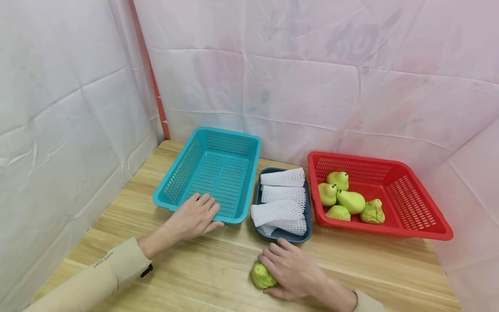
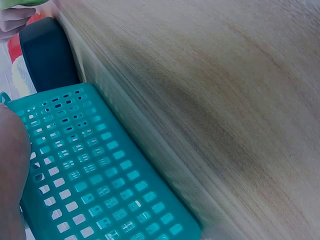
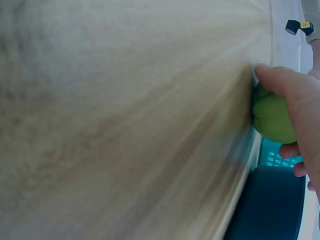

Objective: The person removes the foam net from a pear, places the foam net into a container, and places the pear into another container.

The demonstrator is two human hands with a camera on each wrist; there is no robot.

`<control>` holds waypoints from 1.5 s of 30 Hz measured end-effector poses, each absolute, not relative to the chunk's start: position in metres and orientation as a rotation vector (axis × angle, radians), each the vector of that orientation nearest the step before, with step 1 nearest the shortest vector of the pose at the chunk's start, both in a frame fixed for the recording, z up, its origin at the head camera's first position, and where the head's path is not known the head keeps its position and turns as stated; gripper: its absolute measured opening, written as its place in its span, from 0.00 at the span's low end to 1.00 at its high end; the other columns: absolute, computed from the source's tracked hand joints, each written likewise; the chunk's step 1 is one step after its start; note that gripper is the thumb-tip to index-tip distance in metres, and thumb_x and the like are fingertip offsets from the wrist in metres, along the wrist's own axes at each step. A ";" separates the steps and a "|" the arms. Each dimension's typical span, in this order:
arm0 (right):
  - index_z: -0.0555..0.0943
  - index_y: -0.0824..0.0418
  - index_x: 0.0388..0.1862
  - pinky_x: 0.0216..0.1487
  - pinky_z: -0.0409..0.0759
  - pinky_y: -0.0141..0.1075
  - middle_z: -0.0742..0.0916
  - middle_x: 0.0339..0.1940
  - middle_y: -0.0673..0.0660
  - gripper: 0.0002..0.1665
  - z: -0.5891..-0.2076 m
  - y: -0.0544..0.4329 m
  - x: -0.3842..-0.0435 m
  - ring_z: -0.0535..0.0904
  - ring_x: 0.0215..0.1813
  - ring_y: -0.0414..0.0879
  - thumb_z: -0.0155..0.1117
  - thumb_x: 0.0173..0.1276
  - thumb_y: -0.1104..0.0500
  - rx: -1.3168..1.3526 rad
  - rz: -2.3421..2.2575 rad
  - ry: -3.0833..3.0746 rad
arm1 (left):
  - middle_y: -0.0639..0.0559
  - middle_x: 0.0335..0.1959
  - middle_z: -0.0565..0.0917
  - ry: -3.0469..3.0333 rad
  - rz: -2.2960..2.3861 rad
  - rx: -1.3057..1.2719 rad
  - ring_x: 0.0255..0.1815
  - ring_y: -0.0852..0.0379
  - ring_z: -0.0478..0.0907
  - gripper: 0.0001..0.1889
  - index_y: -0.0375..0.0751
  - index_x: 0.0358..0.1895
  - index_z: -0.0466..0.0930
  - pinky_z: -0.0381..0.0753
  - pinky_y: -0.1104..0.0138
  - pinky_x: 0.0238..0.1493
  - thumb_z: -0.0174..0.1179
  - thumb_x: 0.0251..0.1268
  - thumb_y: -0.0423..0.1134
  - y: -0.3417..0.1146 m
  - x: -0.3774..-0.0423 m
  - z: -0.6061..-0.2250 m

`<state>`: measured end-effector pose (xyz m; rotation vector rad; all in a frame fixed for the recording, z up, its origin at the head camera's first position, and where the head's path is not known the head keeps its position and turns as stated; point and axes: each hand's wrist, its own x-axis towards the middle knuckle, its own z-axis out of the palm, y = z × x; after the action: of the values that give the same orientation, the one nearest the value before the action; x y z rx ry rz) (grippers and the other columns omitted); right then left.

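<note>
My left hand [image 1: 197, 216] grips the near rim of a turquoise perforated basket [image 1: 255, 173], its fingers over the edge and thumb outside. The left wrist view shows the basket's slotted side [image 2: 100, 165] close up. On the wooden table, my right hand [image 1: 290, 268] holds a wrinkled green chayote [image 1: 262, 275], with the palm hiding part of it. From the right wrist, the thumb and fingers curl round the chayote [image 3: 274, 120]. Just beyond that hand, white foam net sleeves [image 1: 282, 195] lie piled in a dark blue tray [image 1: 308, 210].
At the right stands a red perforated basket [image 1: 422, 203] with several green pears [image 1: 351, 201] and a wrinkled green chayote [image 1: 373, 212] in its left part. Pale cloth [image 1: 296, 78] hangs behind the table [image 1: 202, 277] and along both sides.
</note>
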<state>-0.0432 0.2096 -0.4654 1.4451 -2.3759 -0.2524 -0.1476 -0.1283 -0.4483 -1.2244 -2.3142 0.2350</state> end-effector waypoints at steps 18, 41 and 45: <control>0.79 0.51 0.53 0.51 0.73 0.39 0.83 0.42 0.45 0.39 -0.447 0.215 -0.046 0.76 0.45 0.42 0.65 0.58 0.23 1.447 -0.224 -2.321 | 0.53 0.29 0.72 -2.310 0.224 -1.222 0.32 0.53 0.68 0.32 0.46 0.36 0.70 0.67 0.64 0.36 0.26 0.85 0.66 -0.129 -0.148 -0.448; 0.80 0.62 0.51 0.50 0.79 0.44 0.85 0.41 0.55 0.38 -0.368 0.295 -0.066 0.79 0.43 0.50 0.38 0.81 0.32 1.281 -0.289 -2.319 | 0.52 0.30 0.75 -2.315 0.214 -1.221 0.34 0.52 0.70 0.35 0.45 0.36 0.72 0.69 0.63 0.37 0.20 0.85 0.65 -0.128 -0.148 -0.448; 0.81 0.64 0.51 0.49 0.81 0.45 0.85 0.40 0.57 0.43 -0.357 0.309 -0.069 0.79 0.41 0.50 0.28 0.82 0.32 1.247 -0.299 -2.341 | 0.52 0.30 0.75 -2.316 0.218 -1.224 0.34 0.52 0.70 0.34 0.46 0.36 0.72 0.69 0.63 0.37 0.22 0.85 0.65 -0.128 -0.148 -0.448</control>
<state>-0.0692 0.3090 -0.3573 1.2468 -2.3408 -0.2986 -0.1482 -0.1279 -0.4484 -1.2243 -2.3157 0.2177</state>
